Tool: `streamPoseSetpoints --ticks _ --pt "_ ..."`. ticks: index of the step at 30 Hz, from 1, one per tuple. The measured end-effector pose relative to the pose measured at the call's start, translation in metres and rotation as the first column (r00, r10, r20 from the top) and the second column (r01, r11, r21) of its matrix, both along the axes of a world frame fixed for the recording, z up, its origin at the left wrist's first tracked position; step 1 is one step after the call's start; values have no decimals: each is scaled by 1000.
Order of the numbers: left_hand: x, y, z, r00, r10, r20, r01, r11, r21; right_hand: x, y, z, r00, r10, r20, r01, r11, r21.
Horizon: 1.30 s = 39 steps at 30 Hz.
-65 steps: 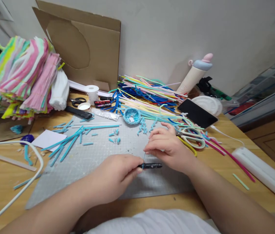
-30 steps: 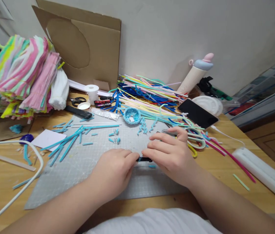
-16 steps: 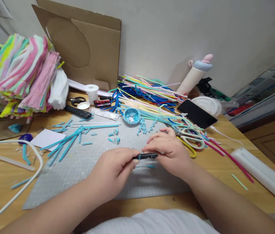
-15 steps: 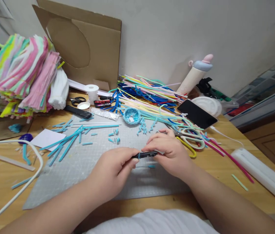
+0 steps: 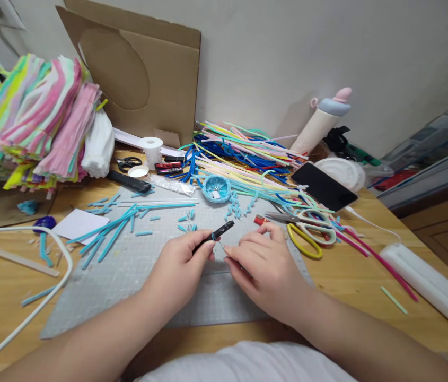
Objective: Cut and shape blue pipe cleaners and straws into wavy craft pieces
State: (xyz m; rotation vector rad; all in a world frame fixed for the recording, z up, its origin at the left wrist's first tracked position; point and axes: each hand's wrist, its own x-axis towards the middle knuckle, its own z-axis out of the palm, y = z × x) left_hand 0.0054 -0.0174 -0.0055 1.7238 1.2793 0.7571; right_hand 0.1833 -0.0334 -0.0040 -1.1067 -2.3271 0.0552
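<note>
My left hand [image 5: 184, 260] is closed round a slim black pen-like stick [image 5: 224, 229], which slants up to the right above the mat. A bit of blue pipe cleaner [image 5: 213, 235] is wound about the stick near my thumb. From it a thin wire [image 5: 221, 246] runs to my right hand [image 5: 265, 260], whose thumb and forefinger pinch its end. Beyond both hands lie small wire coils with blue fuzzy ends [image 5: 187, 227] and a round blue fuzzy bowl shape [image 5: 216, 189]. Curled blue pieces [image 5: 235, 204] rest beside the bowl.
Under my hands is a grey cutting mat [image 5: 128, 286], with cut blue pipe cleaners [image 5: 117, 233] at its left. Scissors [image 5: 307, 220] lie right of my right hand, near a phone [image 5: 323, 185]. Bundled pipe cleaners [image 5: 49, 116] stand at left; a white cable [image 5: 68, 265] loops there.
The black stick has tilted from nearly level to slanting upward. My right hand has come off its far end and now pinches the wire, slightly lower and to the left.
</note>
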Motion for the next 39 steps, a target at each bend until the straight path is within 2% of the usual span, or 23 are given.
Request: streamPoseSetpoints --ticks 4,10,13,17,22,26,29,31,35,39 --pt "0 -1 0 998 4 -63 -3 1000 17 -2 -3 -1 999 -31 9 31 1000 3" --pt "-1 -1 -4 940 24 -341 39 984 175 -4 -5 -2 1000 12 -15 -12 1000 13" --pt "-2 -1 -4 873 12 -488 130 958 255 -3 -6 4 1000 31 -3 -30 998 54" --pt "-3 -1 0 778 -77 -623 323 900 292 4 -2 14 1000 4 -4 -4 995 100" --pt "-2 0 4 739 -160 -654 467 822 327 17 11 15 996 -49 -79 49 999 3" --pt "-3 0 5 747 -207 -632 513 784 349 23 22 9 987 -70 -146 51 991 -127" --pt "-4 0 3 772 -230 -592 491 807 327 23 24 8 981 -58 -186 26 985 -169" --pt "-4 -1 2 806 -237 -542 446 845 294 23 23 10 982 -17 -189 -6 993 -120" --pt "-3 -2 0 873 -215 -438 327 924 198 20 13 13 990 28 -137 -13 994 108" --pt "-1 -2 2 920 -224 -322 261 963 75 16 2 14 995 94 -33 -76 934 348"
